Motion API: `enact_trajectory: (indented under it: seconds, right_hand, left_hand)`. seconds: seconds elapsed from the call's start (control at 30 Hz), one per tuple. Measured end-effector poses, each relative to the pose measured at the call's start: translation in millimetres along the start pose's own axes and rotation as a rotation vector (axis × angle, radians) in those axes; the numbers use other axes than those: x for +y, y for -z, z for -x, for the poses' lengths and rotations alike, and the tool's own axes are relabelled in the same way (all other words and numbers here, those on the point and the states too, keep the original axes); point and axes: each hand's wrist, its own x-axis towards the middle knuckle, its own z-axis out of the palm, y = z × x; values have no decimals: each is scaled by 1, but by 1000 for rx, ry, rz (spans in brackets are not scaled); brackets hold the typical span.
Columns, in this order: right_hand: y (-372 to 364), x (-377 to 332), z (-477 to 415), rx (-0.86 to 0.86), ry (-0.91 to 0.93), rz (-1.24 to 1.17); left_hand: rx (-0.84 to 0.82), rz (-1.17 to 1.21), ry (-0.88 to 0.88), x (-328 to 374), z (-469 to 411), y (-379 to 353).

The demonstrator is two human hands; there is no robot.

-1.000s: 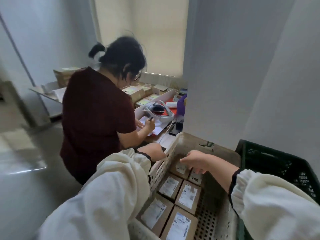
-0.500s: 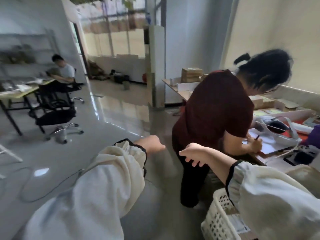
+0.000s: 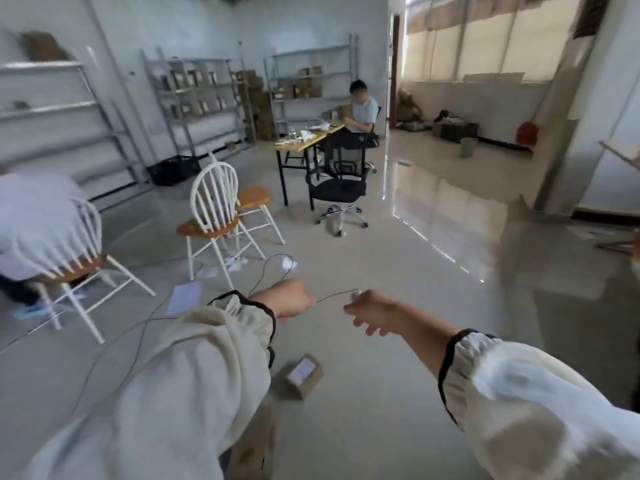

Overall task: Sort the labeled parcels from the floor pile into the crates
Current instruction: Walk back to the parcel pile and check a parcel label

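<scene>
Left grip, right grip hover above parcel on open floor.

daylight from windows | floor glare | motion blur, edges warped

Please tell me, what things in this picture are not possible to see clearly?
1. Label on the small parcel, head view: motion blur, text unreadable.
2. Second brown parcel, head view: mostly hidden by the left sleeve.
3. Left hand, head view: its fingers are hidden behind the hand itself; a grip cannot be told.
4. Person at far left: cut off by the frame edge.
</scene>
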Motion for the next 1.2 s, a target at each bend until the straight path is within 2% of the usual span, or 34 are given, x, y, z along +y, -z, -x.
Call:
enact_trajectory:
  seconds: [0.17, 0.33, 0.47, 0.7, 0.9, 1.1, 1.2]
  right_hand:
    - [-71, -52, -57, -134, 7, 70]
    - [-105, -65, -121, -221, -14, 110]
    - [-92, -61, -191, -274, -60, 135]
    - [-57, -52, -345, -324, -153, 147]
    - [-69, -59, -455, -328, -143, 134]
    - [-147, 6, -582, -319, -219, 101]
    - [-211, 73, -656, -298, -325, 84]
  left_hand:
    - [24, 131, 182, -109, -14, -3]
    - [48, 188, 336, -173, -52, -14]
    - [-28, 264, 412, -190, -107, -33]
    - [-13, 378, 605, -194, -244, -60]
    - [-88, 390, 515, -186, -348, -103]
    - [-13, 552, 620, -243, -458, -182]
    - [-5, 463, 624, -295, -521, -269]
